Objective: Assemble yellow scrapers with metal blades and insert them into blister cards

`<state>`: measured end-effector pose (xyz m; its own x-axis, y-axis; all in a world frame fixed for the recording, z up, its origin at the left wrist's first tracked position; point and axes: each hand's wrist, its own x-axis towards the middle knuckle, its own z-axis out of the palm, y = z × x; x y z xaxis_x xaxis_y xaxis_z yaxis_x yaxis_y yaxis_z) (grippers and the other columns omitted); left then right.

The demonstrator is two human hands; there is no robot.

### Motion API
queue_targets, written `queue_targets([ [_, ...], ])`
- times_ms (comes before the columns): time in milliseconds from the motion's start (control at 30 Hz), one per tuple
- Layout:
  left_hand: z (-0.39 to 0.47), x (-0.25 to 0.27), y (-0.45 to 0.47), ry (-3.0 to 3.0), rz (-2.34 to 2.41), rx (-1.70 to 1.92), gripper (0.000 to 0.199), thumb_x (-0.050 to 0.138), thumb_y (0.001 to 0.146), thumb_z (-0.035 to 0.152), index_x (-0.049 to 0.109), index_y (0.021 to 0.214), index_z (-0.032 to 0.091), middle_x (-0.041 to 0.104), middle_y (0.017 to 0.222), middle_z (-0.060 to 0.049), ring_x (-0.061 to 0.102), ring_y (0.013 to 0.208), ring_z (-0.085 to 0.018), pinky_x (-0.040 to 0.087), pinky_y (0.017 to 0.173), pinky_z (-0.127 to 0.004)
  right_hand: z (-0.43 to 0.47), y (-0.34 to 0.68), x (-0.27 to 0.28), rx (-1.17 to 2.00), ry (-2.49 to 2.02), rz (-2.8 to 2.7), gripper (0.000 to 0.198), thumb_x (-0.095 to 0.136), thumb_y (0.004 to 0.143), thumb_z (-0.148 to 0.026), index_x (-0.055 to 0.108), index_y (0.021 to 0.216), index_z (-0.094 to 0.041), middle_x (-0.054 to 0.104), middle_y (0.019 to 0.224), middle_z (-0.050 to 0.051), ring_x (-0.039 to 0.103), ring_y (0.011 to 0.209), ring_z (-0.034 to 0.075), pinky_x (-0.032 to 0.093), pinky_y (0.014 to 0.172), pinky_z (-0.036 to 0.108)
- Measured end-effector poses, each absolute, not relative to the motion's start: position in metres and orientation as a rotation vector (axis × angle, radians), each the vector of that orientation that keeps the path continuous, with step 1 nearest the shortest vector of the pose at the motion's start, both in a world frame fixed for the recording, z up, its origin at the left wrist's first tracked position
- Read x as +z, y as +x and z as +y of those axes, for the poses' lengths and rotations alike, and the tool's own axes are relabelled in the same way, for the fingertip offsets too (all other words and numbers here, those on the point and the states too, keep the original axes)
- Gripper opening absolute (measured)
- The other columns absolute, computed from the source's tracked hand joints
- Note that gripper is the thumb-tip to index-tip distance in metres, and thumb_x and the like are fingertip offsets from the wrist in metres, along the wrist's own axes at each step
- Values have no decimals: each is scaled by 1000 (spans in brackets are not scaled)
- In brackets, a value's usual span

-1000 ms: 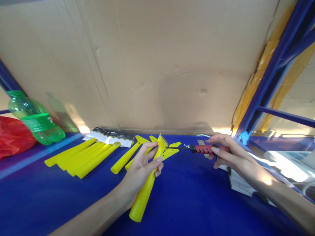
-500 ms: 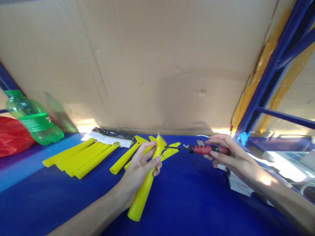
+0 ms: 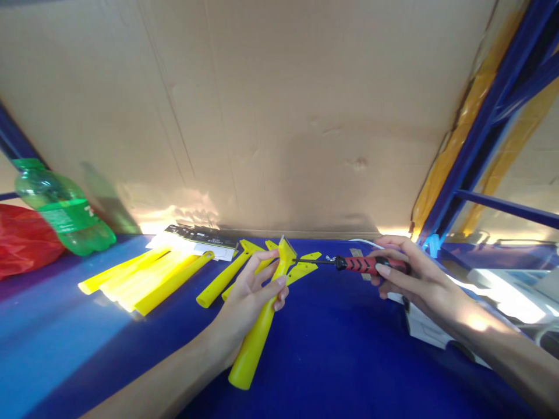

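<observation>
My left hand (image 3: 253, 291) is wrapped round a yellow scraper (image 3: 255, 346), gripping it just below its head. The scraper's head points up and away, with a metal edge at its tip. In my right hand (image 3: 410, 270) is a red and black screwdriver (image 3: 360, 265), its handle held between thumb and fingers. The dark shaft lies level, and its tip meets the side of the scraper's head. Behind the held scraper lie more yellow scrapers (image 3: 225, 279) and small flat yellow pieces (image 3: 301, 270).
Several yellow handles (image 3: 174, 282) lie at left beside black-and-white printed cards (image 3: 201, 238). A green bottle (image 3: 65, 209) leans by a red bag (image 3: 26, 241). Small screws (image 3: 331, 258) and metal blades (image 3: 357, 254) lie on the blue table (image 3: 318, 361). Cardboard (image 3: 279, 116) stands behind.
The screwdriver handle has turned about its axis in my right hand, showing a different face. Its tip stays at the scraper's head. Brighter sunlight falls on the handles at left.
</observation>
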<state>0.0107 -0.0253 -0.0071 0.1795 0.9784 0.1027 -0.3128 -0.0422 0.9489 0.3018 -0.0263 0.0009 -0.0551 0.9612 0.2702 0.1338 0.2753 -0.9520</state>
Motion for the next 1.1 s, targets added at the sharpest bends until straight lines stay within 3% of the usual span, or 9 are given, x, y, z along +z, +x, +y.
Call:
queue_targets([
  [100,-25,-8,12,1121,791,1247,47,86,77,29,58,114,23,61,101,-1,55,57,-5,37,52,-21,-26,298,-1,857,-1185,-1512,49,63,89,-69,52,109,-26,62,58,-6,59,41,14,44,37,22],
  [167,-26,-7,13,1132,791,1239,46,86,77,30,58,113,23,60,98,0,55,57,-6,37,51,-21,-25,297,-2,788,-1257,-1495,52,52,91,-75,54,103,-25,55,50,-8,47,29,10,31,30,20],
  [400,-28,3,11,1081,845,1247,54,88,72,28,55,115,22,62,93,1,54,58,-6,39,53,-21,-34,293,6,972,-1087,-1470,51,77,84,-55,54,119,-28,72,107,6,71,77,20,59,56,29],
  [533,-28,1,11,1081,824,1237,51,86,74,26,55,114,22,63,94,1,54,59,-6,39,54,-21,-34,291,5,887,-1169,-1561,38,59,96,-61,49,110,-27,61,57,-7,57,45,13,45,45,23],
  [600,-27,-2,12,1100,801,1238,49,86,76,27,56,114,23,62,92,1,54,58,-6,38,53,-21,-31,291,2,834,-1246,-1540,41,51,97,-67,49,102,-26,56,51,-9,49,36,10,36,37,21],
  [733,-27,-3,13,1114,787,1246,46,86,76,28,57,112,23,60,89,2,53,56,-6,36,51,-21,-24,294,-4,898,-1240,-1429,52,57,89,-74,51,105,-25,65,69,-3,59,43,13,42,37,23],
  [867,-29,3,12,1087,817,1240,49,86,75,24,55,113,23,63,92,1,54,57,-6,38,54,-22,-23,298,-6,945,-1087,-1459,58,82,78,-56,51,118,-29,70,111,6,71,71,18,59,55,31],
  [1000,-29,5,11,1085,811,1231,51,86,74,24,54,114,23,64,92,1,53,57,-7,38,54,-22,-24,297,-5,870,-1128,-1551,47,69,89,-60,49,116,-27,67,65,-4,62,46,15,48,43,26],
  [1100,-29,4,11,1083,805,1227,51,86,74,25,54,114,23,63,92,1,53,57,-6,37,53,-21,-24,294,-4,832,-1216,-1535,48,59,91,-69,50,108,-25,62,55,-7,50,31,11,34,33,21],
])
